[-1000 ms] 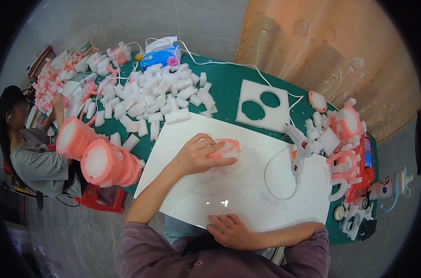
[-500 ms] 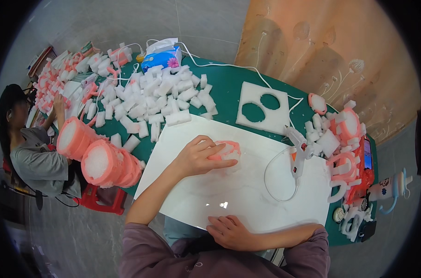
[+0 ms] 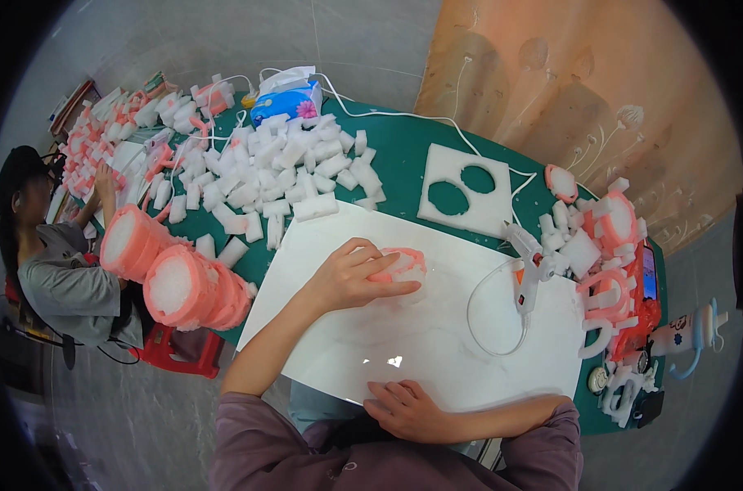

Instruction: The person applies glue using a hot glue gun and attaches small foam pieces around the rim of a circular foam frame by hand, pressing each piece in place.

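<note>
My left hand (image 3: 351, 274) presses flat on the round pink-and-white foam ring (image 3: 400, 266), mid-board on the smooth white sheet (image 3: 437, 344). My right hand (image 3: 404, 407) rests empty at six o'clock; glue gun (image 3: 529, 266) at three.

A small craft workshop, going by the green table (image 3: 404, 155) heaped with white foam blocks (image 3: 281, 164), stacked pink foam rings (image 3: 175, 278), a glue gun (image 3: 525, 262), a cut-out foam sheet (image 3: 466, 190) and a second worker (image 3: 56, 245) alongside.
</note>
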`<state>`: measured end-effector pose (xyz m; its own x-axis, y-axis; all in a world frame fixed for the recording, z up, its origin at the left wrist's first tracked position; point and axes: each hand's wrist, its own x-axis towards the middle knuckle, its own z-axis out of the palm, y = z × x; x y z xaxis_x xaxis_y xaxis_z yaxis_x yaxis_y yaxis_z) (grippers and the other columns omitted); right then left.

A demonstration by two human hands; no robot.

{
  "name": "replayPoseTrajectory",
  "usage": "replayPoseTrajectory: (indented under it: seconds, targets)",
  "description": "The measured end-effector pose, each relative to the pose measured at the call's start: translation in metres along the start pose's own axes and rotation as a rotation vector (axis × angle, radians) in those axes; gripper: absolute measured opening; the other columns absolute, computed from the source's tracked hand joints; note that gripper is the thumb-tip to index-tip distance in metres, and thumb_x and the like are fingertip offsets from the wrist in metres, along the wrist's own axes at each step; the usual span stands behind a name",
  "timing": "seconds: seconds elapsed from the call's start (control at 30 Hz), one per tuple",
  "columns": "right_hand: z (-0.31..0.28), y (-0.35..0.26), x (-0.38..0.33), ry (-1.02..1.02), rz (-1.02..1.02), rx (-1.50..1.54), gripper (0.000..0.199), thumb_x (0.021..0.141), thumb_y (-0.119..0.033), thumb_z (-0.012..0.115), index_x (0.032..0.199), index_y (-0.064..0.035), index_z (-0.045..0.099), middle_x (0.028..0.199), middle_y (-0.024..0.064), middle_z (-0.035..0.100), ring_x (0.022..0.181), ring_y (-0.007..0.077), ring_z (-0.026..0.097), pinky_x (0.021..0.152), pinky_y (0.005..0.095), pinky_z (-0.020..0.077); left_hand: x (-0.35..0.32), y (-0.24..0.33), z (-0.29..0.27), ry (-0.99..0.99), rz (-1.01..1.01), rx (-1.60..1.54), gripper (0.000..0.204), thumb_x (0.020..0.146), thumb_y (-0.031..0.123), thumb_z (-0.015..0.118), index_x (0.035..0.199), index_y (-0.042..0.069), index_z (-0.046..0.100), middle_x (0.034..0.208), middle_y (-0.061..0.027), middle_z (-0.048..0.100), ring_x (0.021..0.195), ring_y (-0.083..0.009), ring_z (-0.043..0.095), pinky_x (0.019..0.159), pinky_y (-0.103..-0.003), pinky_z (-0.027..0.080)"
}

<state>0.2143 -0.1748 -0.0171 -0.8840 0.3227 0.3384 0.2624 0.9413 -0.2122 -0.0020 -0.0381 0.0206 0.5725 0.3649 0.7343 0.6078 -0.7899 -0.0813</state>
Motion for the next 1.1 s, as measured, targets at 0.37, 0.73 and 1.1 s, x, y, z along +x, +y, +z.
replayPoseTrajectory:
  seconds: [0.37,0.73,1.1]
  targets:
    - [0.0012,0.0006,-0.0004,0.003,0.002,0.003,0.032,0.074,-0.018,0.051,0.104,-0.0074,0.052,0.115,0.0126,0.049,0.097,0.0215,0.047,0.08,0.0329,0.0381,0.0001,-0.0008,0.0007,0.008,0.002,0.015,0.033,0.06,0.012,0.066,0.088,0.029,0.066,0.104,-0.0037,0.061,0.071,-0.0169,0.053,0.071,-0.028,0.046]
    - [0.0004,-0.0001,0.0006,-0.006,-0.003,0.004,0.03,0.074,-0.018,0.051,0.102,-0.0081,0.052,0.115,0.0134,0.049,0.096,0.0222,0.048,0.08,0.0328,0.0384,-0.0004,-0.0009,0.0004,0.014,0.0,-0.002,0.032,0.06,0.012,0.066,0.087,0.028,0.067,0.103,-0.0041,0.061,0.071,-0.0176,0.053,0.07,-0.028,0.046]
    - [0.0001,0.0004,-0.0002,-0.003,0.002,0.008,0.03,0.073,-0.019,0.053,0.101,-0.0087,0.052,0.115,0.0126,0.049,0.096,0.0219,0.048,0.079,0.0323,0.0386,0.0,0.0002,0.0014,0.013,-0.006,-0.011,0.032,0.06,0.011,0.065,0.087,0.028,0.067,0.103,-0.0038,0.061,0.071,-0.0171,0.053,0.07,-0.028,0.046]
